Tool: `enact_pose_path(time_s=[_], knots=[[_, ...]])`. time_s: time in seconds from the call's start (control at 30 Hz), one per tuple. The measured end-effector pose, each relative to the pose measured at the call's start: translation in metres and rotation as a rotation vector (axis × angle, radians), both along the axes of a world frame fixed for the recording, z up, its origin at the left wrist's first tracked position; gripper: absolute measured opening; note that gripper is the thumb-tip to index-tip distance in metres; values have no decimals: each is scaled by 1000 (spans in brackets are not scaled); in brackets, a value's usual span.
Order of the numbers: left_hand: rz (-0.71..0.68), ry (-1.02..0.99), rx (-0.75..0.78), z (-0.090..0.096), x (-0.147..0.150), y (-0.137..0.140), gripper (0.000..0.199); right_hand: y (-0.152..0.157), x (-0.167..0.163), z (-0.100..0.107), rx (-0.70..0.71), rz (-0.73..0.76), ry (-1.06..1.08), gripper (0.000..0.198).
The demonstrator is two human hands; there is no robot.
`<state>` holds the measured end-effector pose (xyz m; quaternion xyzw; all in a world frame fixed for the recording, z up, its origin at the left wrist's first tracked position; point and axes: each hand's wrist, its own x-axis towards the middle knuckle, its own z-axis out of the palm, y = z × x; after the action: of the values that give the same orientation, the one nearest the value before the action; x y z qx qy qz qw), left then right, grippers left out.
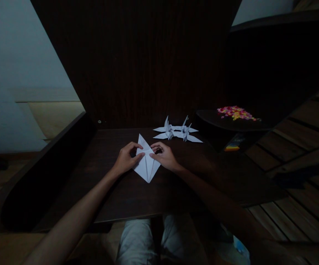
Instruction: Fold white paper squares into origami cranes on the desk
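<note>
Two hands pin a half-folded white paper piece [146, 162] flat mid-tabletop [126, 198], left hand [126, 159] and right hand [163, 156] pressing its edges. Dark wood tabletop, dim room, pale wall, plank floor. Finished paper cranes [177, 133] sit just behind. No readable writing anywhere.

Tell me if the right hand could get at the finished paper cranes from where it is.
Probably yes. The right hand rests on the folded white paper, and the paper cranes sit just beyond it on the dark table, with nothing lying between.
</note>
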<state>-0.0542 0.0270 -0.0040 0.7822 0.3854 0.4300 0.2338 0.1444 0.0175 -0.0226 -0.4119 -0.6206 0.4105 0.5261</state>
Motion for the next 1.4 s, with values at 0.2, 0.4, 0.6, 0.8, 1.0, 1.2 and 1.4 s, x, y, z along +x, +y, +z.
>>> enact_pose_path(time_s=[0.2,0.4,0.6,0.8,1.0,1.2,1.4], knots=[[19,19,55,2,0,-1,18,2,0,1,-22,-8,122,38],[44,-22,-8,3,2,-3,19,0,0,5,-45,-14,227,39],[45,-48,-61,3,3,-5,21,-3,0,8,-122,45,282,42],[-11,-82,-144,1,5,-5,24,-12,-2,14,-101,221,302,31],[-71,-127,-208,5,2,1,28,-22,1,24,87,345,123,36],[-75,-498,-659,2,3,4,39,-25,3,23,386,195,-329,53],[-154,-634,-854,7,5,1,33,-23,1,21,431,175,-371,49]])
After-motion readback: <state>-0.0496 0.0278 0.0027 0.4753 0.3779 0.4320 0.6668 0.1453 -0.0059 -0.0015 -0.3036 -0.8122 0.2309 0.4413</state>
